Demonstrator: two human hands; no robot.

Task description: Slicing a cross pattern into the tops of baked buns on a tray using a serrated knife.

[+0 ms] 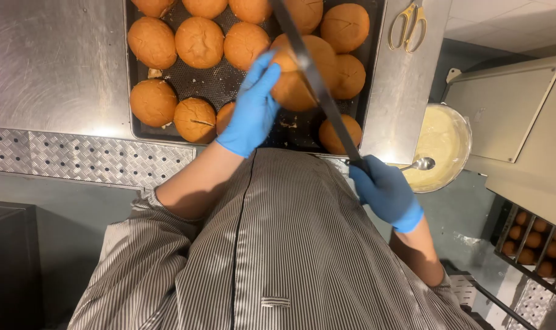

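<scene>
Brushed stainless steel worktop (pixel 58 73), with a diamond-tread strip along its near edge. On it, toward the right edge, a dark perforated baking tray (pixel 210 82) of round, golden, matt-crusted buns. Beside the worktop's right edge, a round bowl of pale cream (pixel 444 142) with a metal spoon (pixel 422 164). Long thin knife (pixel 314 79) slanting across the tray. Left hand (pixel 250 110), blue-gloved, fingers curled on a bun (pixel 299 73) near the tray's front right. Right hand (pixel 385 190), gloved, fist tight on the knife handle. Yellow-handled scissors (pixel 407 25) at the worktop's far right corner.
</scene>
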